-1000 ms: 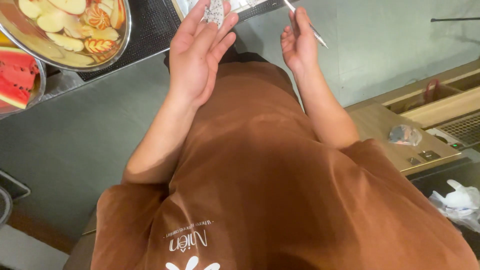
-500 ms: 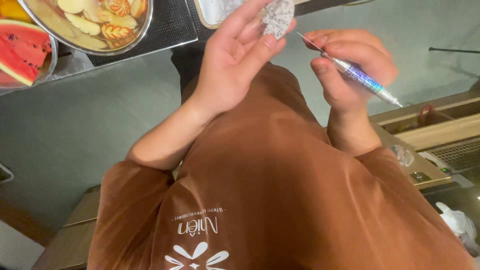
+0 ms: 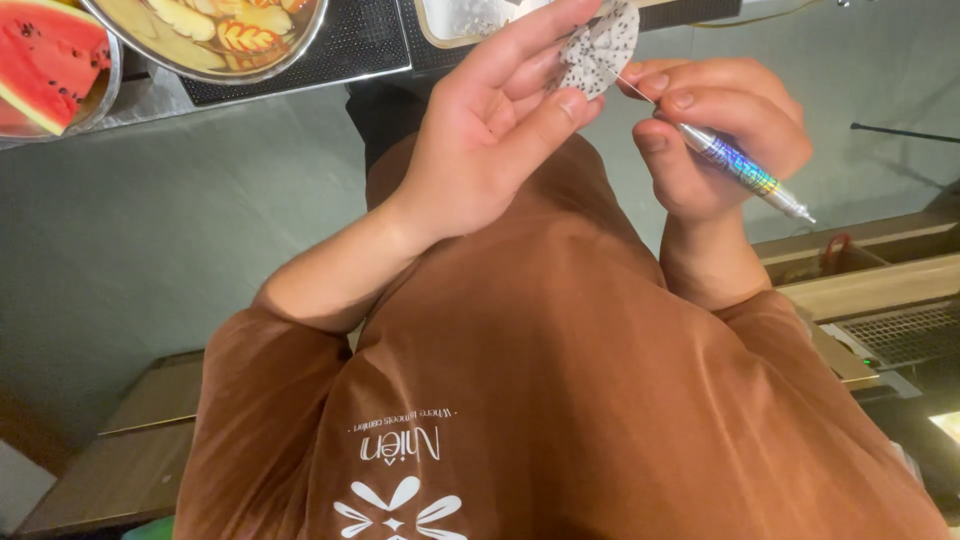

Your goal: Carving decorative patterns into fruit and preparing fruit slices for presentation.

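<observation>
A head-worn camera looks down over a person in a brown apron [image 3: 560,400] toward a dark tabletop [image 3: 370,40] running along the top edge of the view. At the tabletop's far left corner sits a dish of red watermelon slices [image 3: 45,60] with black seeds. Just to its right, a round metal bowl [image 3: 215,35] holds pale fruit slices, some carved with leaf-like cuts. Further right, a shallow tray [image 3: 460,20] lies partly cut off by the top edge. In front of the tabletop, raised over the chest, the left hand [image 3: 490,140] is turned palm toward the camera; its fingertips and thumb pinch a small piece of white dragon fruit [image 3: 600,45] speckled with black seeds, held near the top centre of the view, above the apron and just below the tray. To the right, the right hand [image 3: 715,130] is closed in a pen-like grip around a thin carving tool [image 3: 740,170] with a shiny, iridescent handle; its fine metal tip touches the right edge of the fruit piece. At the far right, below the hands, wooden shelving [image 3: 870,270] shows.
</observation>
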